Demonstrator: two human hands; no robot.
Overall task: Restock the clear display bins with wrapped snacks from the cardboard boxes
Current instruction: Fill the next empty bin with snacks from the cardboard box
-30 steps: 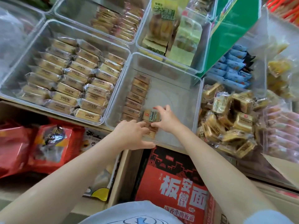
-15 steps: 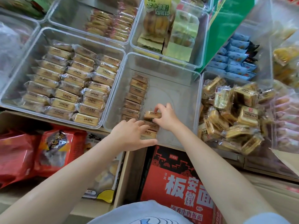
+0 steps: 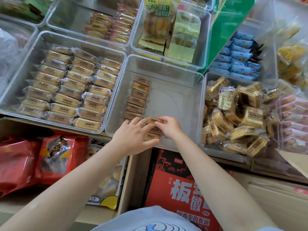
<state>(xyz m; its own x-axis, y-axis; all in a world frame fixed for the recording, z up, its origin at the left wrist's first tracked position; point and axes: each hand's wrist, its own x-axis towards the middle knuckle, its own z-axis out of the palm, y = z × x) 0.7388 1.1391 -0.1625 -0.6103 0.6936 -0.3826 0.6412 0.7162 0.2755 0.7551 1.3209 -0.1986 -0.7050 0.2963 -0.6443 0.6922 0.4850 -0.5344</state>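
Clear display bins sit edge to edge across a shelf, with cardboard boxes on the level below. Both hands reach into the near end of the middle bin (image 3: 199, 104), which is mostly bare. The left hand (image 3: 133, 135) lies palm down with fingers extended and slightly spread; the fingertips rest on the left end of a wrapped snack (image 3: 154, 121) and the thumb lies along a lower snack near the bin's front wall. The right hand (image 3: 170, 127) pinches the right end of the same wrapped snack between curled fingers and thumb. That snack sits on top of a short stack directly between the two hands. Just beyond the left hand's fingertips, a single row of wrapped snacks (image 3: 137, 97) runs away along the bin's left wall. Left of the left hand, a full bin (image 3: 40, 37) holds three neat rows of similar packets. Right of the right hand, another bin (image 3: 204, 84) holds a loose pile of snacks. Below the forearms stands a red printed box (image 3: 183, 189).
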